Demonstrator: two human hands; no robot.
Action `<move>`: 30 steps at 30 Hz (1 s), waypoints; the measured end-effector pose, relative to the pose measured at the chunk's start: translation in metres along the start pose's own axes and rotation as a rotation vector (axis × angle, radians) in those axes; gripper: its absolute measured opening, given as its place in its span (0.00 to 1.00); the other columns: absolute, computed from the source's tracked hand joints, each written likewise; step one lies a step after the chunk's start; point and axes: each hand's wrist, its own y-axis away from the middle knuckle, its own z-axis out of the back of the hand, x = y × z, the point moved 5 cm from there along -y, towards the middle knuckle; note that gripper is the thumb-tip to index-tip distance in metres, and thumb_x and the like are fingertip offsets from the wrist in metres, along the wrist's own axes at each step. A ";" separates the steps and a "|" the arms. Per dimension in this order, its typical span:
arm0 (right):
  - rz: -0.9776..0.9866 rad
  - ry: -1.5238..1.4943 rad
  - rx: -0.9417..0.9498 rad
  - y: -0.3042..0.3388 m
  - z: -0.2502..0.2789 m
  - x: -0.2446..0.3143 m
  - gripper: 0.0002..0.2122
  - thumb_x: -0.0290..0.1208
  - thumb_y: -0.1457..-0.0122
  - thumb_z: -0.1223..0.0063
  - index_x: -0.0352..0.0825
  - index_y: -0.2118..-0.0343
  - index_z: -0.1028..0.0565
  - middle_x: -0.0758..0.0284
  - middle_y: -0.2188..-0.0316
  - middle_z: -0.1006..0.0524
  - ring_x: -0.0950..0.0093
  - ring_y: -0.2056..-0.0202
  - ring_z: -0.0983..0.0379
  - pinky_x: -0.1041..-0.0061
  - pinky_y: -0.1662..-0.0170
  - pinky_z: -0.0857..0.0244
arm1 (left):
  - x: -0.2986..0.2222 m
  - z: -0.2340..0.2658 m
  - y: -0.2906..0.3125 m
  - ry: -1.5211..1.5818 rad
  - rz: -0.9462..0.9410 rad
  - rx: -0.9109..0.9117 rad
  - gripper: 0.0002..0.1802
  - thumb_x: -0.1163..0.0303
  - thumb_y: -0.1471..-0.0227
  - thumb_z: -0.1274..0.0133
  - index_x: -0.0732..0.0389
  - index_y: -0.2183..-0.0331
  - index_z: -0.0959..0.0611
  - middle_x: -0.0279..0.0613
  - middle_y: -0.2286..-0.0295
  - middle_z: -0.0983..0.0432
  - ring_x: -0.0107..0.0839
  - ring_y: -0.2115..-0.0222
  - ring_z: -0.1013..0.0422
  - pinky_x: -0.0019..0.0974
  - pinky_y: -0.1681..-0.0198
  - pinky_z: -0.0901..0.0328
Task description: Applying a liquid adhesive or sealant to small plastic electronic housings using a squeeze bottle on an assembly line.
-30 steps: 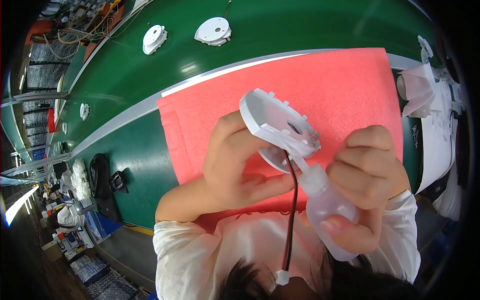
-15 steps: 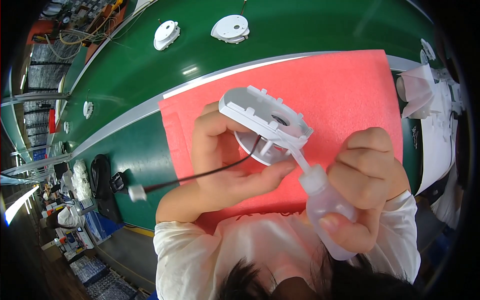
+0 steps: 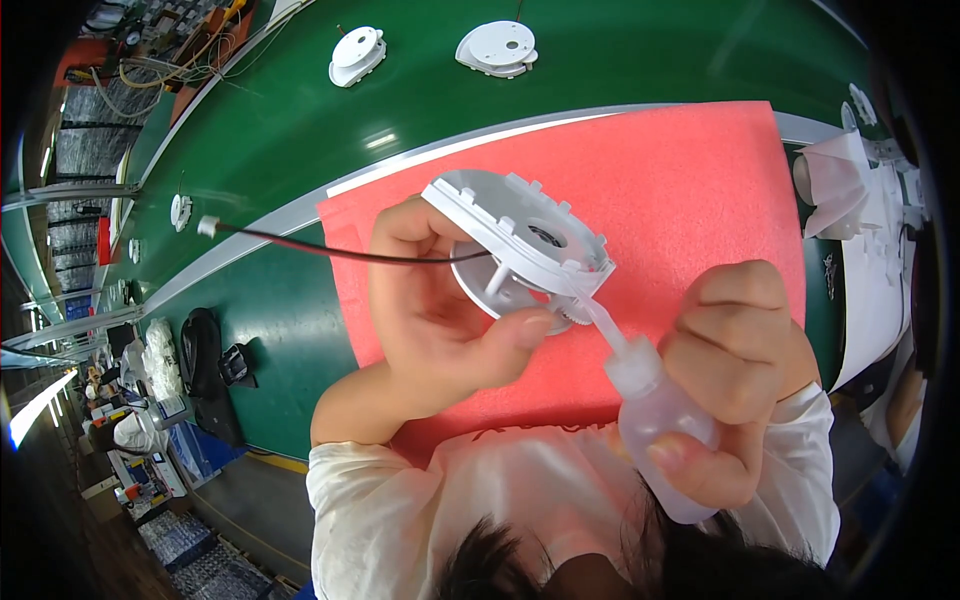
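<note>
My left hand grips a round white plastic housing from its left side, tilted above a pink foam mat. A dark round opening and small tabs show on its upper plate, and a gear edge shows below. From the housing a thin black and red cable runs left to a white connector. In my right hand is a translucent squeeze bottle, its nozzle pointing up and left at the housing's lower right edge. Whether the tip touches inside is hidden.
Beyond the mat runs a green surface carrying white housings like mine, another farther left. On the right a white roll or cloth lies near the mat. Black items rest at the left.
My left hand has turned the housing slightly and shifted it left; its cable swung up and left. The bottle moved slightly right. The housings on the green surface shifted right.
</note>
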 end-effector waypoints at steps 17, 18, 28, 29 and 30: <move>-0.193 -0.016 -0.043 0.009 0.056 -0.024 0.12 0.31 0.57 0.44 0.37 0.68 0.32 0.68 0.76 0.31 0.73 0.77 0.37 0.75 0.74 0.41 | 0.018 0.024 -0.007 0.064 0.115 -0.127 0.25 0.77 0.58 0.44 0.66 0.59 0.38 0.45 0.61 0.36 0.30 0.61 0.34 0.35 0.57 0.36; -0.211 -0.025 0.046 0.010 0.060 -0.034 0.12 0.30 0.56 0.44 0.34 0.69 0.31 0.67 0.76 0.30 0.73 0.76 0.35 0.76 0.73 0.40 | 0.014 0.030 -0.005 0.039 0.094 -0.100 0.25 0.78 0.58 0.45 0.66 0.59 0.38 0.45 0.61 0.36 0.30 0.61 0.34 0.35 0.57 0.36; -0.568 0.129 -0.097 -0.022 0.021 -0.080 0.17 0.36 0.53 0.42 0.28 0.66 0.31 0.65 0.69 0.30 0.80 0.72 0.33 0.84 0.71 0.38 | -0.004 0.029 -0.009 0.095 0.123 -0.119 0.25 0.80 0.60 0.44 0.66 0.61 0.39 0.47 0.63 0.34 0.32 0.62 0.31 0.34 0.61 0.32; -0.486 0.088 -0.240 -0.020 0.031 -0.074 0.16 0.37 0.52 0.44 0.29 0.66 0.30 0.65 0.69 0.30 0.80 0.72 0.33 0.83 0.71 0.38 | -0.005 0.027 -0.007 0.035 0.099 -0.097 0.25 0.81 0.60 0.44 0.66 0.61 0.39 0.47 0.64 0.34 0.32 0.62 0.31 0.34 0.62 0.32; -0.403 0.046 -0.381 -0.017 0.041 -0.069 0.16 0.37 0.51 0.46 0.29 0.66 0.30 0.64 0.69 0.30 0.80 0.72 0.33 0.82 0.71 0.37 | -0.006 0.025 -0.004 -0.025 0.076 -0.076 0.25 0.81 0.60 0.44 0.65 0.61 0.39 0.47 0.64 0.34 0.32 0.62 0.31 0.35 0.62 0.31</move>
